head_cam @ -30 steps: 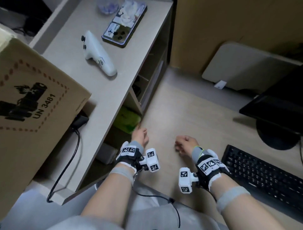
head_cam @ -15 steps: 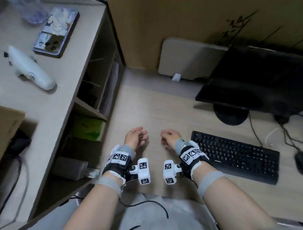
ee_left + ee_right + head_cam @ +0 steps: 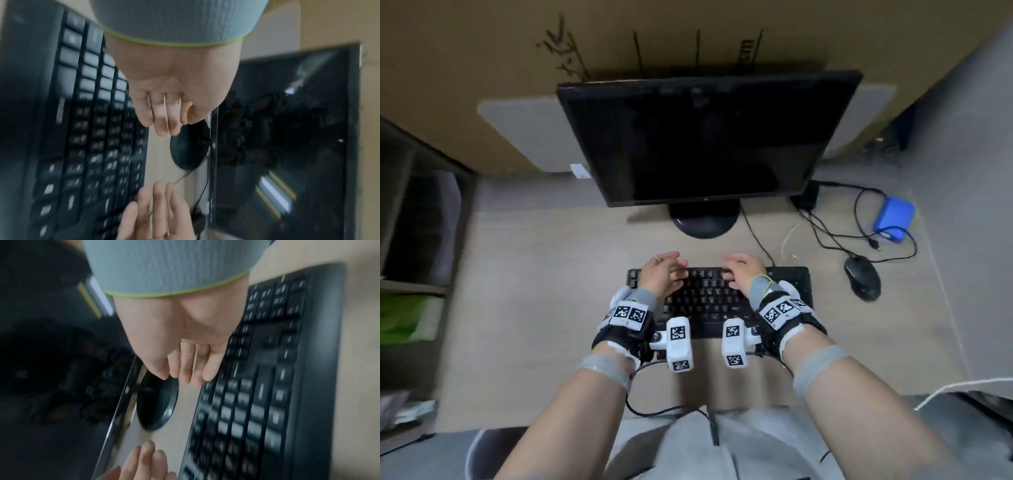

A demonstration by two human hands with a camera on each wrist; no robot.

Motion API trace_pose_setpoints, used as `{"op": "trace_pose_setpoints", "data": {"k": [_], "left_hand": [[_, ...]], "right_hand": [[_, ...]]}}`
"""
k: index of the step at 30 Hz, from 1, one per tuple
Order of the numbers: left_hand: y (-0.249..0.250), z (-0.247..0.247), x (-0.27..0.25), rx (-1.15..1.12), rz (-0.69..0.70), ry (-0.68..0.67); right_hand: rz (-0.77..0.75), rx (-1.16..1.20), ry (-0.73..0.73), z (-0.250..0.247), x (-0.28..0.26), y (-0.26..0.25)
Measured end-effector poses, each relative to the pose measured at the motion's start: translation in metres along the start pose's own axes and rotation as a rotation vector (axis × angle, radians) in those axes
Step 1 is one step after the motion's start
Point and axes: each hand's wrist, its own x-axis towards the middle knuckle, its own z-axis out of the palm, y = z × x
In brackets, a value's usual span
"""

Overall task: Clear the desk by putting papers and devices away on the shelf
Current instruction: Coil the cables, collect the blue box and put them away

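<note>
Showing only overhead: mouse [image 3: 862, 278], shelf [image 3: 412, 291].

We note both forearms reaching forward side by side, each wrist strapped with a marker-covered camera mount. The left hand [image 3: 661, 274] and right hand [image 3: 740, 272] sit level, apart, palms down (fingers loosely extended, holding nothing). A ring shows on one finger of the left.

You've one monitor [image 3: 709, 137] at twelve o'clock, one keyboard [image 3: 717, 301], one mouse [image 3: 862, 277] at two o'clock, one blue box [image 3: 893, 219], two hands.
</note>
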Motion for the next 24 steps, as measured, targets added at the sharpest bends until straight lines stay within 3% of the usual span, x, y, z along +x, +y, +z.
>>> {"op": "trace_pose_setpoints", "data": {"k": [4,10,17,21,24], "left_hand": [[-0.011,0.101,-0.013,0.12,-0.012,-0.056],[-0.009,0.194,-0.001,0.228,0.003,-0.069],[-0.007,0.251,0.031,0.302,-0.057,-0.021],[-0.005,0.271,0.055,0.269,-0.18,-0.033],[-0.006,0.283,0.066,0.287,-0.22,-0.036]], "right_hand": [[-0.042,-0.038,0.194,-0.113,0.021,0.012],[-0.016,-0.278,0.313,-0.208,0.059,0.012],[0.002,-0.497,0.386,-0.255,0.114,-0.009],[-0.031,-0.692,0.354,-0.268,0.139,-0.012],[-0.046,-0.651,0.516,-0.273,0.15,-0.016]]}}
